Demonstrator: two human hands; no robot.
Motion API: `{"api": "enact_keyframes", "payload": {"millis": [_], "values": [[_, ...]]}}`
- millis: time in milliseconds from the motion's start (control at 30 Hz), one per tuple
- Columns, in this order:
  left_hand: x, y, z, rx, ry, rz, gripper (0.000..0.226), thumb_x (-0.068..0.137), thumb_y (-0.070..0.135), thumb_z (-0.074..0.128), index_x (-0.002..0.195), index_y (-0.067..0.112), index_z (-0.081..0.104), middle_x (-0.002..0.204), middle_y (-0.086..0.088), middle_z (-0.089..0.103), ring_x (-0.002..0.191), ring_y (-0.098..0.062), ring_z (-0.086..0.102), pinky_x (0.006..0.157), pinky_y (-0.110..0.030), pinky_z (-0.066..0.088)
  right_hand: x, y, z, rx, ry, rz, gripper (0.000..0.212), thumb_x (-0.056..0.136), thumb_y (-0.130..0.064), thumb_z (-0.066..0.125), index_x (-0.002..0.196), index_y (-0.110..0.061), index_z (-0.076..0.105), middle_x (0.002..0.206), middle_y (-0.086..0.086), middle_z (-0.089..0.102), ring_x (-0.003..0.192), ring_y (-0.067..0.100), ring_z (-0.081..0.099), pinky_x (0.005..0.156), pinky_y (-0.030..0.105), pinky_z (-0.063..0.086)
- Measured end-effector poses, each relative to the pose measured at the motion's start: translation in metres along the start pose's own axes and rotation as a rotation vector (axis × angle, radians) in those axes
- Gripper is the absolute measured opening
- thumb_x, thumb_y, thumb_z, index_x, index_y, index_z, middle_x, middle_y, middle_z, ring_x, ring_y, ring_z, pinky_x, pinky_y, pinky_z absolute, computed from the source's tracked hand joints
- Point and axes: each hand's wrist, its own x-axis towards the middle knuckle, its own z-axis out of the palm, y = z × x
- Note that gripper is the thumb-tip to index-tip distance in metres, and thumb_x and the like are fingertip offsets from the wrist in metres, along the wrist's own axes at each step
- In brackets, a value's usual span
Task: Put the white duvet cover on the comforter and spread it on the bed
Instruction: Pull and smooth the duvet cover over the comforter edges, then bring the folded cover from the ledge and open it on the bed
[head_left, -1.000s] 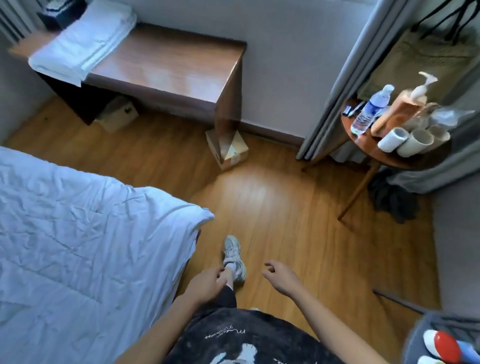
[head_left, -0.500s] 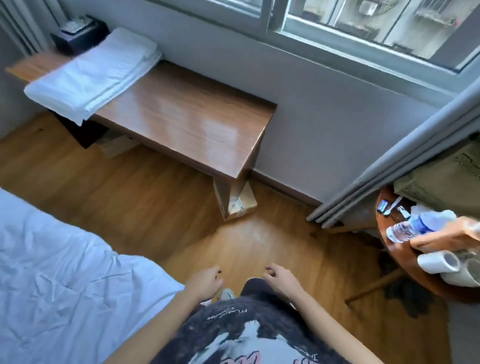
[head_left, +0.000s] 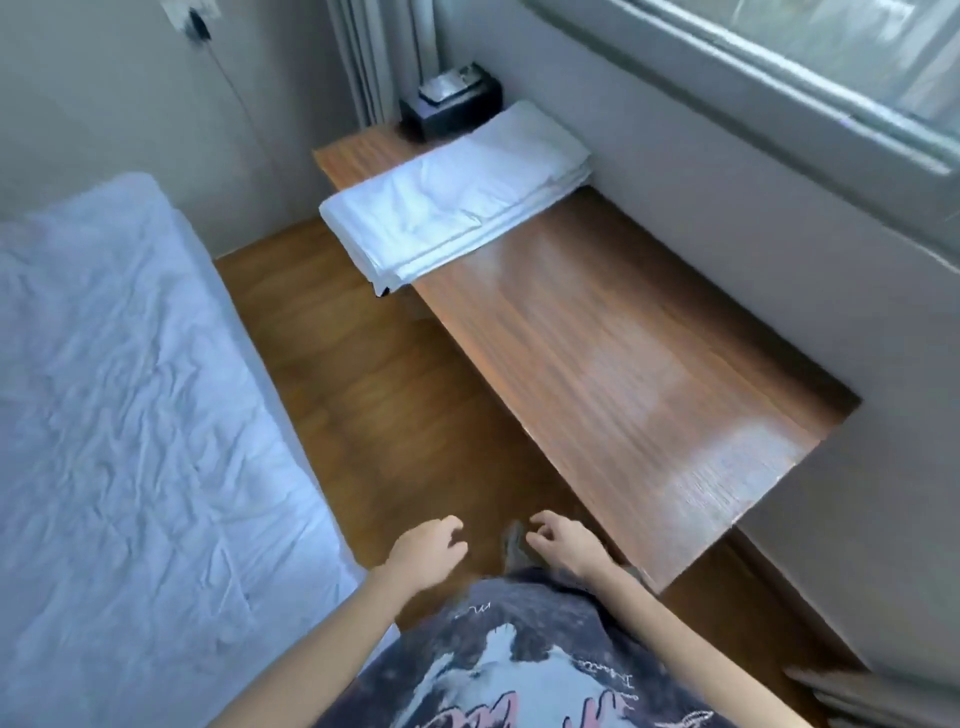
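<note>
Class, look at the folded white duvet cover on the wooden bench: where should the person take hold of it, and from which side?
Probably the near end of the folded white duvet cover, which overhangs the long wooden bench's front edge. Coming from the floor side, fingers can slip beneath the stacked layers and lift them together. Both the left hand and right hand hold nothing.

duvet cover (head_left: 457, 192): white | desk (head_left: 613, 353): brown woodgrain | box (head_left: 449, 106): black | floor (head_left: 395, 415): brown wood
</note>
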Motion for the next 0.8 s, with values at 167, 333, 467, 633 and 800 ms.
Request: {"api": "enact_keyframes", "payload": {"millis": [167, 333, 467, 633, 800], "values": [[0.047, -0.021, -0.082, -0.080, 0.071, -0.109, 0.042, 0.100, 0.037, 0.042, 0.140, 0.023, 0.045, 0.138, -0.001, 0.055, 0.121, -0.021, 0.055, 0.096, -0.033, 0.045, 0.085, -0.075, -0.068, -0.044, -0.064, -0.128, 0.043, 0.099, -0.038, 0.045, 0.136, -0.018, 0.050, 0.128, 0.002, 0.062, 0.115, 0.022, 0.059, 0.099, 0.034, 0.045], [0.102, -0.058, -0.165, -0.065, 0.128, -0.156, 0.042, 0.101, 0.035, 0.043, 0.141, 0.023, 0.045, 0.138, -0.001, 0.055, 0.121, -0.021, 0.055, 0.096, -0.032, 0.044, 0.143, -0.129, -0.114, 0.024, -0.018, -0.169, 0.040, 0.099, -0.036, 0.046, 0.135, -0.018, 0.052, 0.127, 0.001, 0.063, 0.115, 0.020, 0.059, 0.100, 0.034, 0.046], [0.167, -0.095, -0.242, -0.015, 0.156, -0.119, 0.043, 0.102, 0.036, 0.042, 0.142, 0.023, 0.043, 0.141, 0.000, 0.053, 0.123, -0.021, 0.054, 0.098, -0.030, 0.045, 0.204, -0.164, -0.138, 0.071, 0.044, -0.099, 0.039, 0.100, -0.037, 0.046, 0.134, -0.020, 0.052, 0.128, 0.000, 0.061, 0.113, 0.016, 0.060, 0.097, 0.028, 0.048], [0.246, -0.117, -0.356, 0.076, 0.173, 0.041, 0.041, 0.102, 0.035, 0.043, 0.141, 0.024, 0.045, 0.141, 0.002, 0.053, 0.124, -0.018, 0.054, 0.100, -0.029, 0.046, 0.280, -0.235, -0.172, 0.257, 0.230, 0.042, 0.033, 0.100, -0.036, 0.047, 0.128, -0.021, 0.057, 0.124, -0.001, 0.064, 0.107, 0.014, 0.062, 0.088, 0.025, 0.051], [0.311, -0.117, -0.464, 0.139, 0.184, 0.252, 0.037, 0.103, 0.033, 0.043, 0.137, 0.023, 0.051, 0.142, 0.005, 0.053, 0.125, -0.014, 0.053, 0.102, -0.024, 0.042, 0.321, -0.305, -0.206, 0.468, 0.418, 0.174, 0.035, 0.098, -0.029, 0.049, 0.129, -0.015, 0.057, 0.127, 0.003, 0.063, 0.115, 0.019, 0.058, 0.092, 0.030, 0.043]]}}
